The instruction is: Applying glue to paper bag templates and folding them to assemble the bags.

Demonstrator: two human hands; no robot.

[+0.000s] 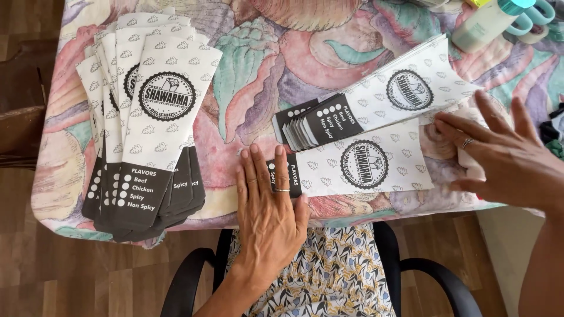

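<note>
My left hand [269, 206] lies flat, fingers together, on the dark end of a single white paper sleeve [364, 165] with a round black emblem, near the table's front edge. My right hand [499, 154] rests open, fingers spread, on the sleeve's right end. Just behind this sleeve lies a fanned stack of the same sleeves [376, 100], angled up to the right. A second, larger fanned pile of sleeves [147, 117] sits at the table's left, dark ends hanging toward the front edge.
The table wears a flowery pastel cloth [264, 64]. A pale green bottle [484, 23] and tape rolls [537, 20] lie at the back right. A black armchair [194, 276] is under me; wooden floor lies to the left.
</note>
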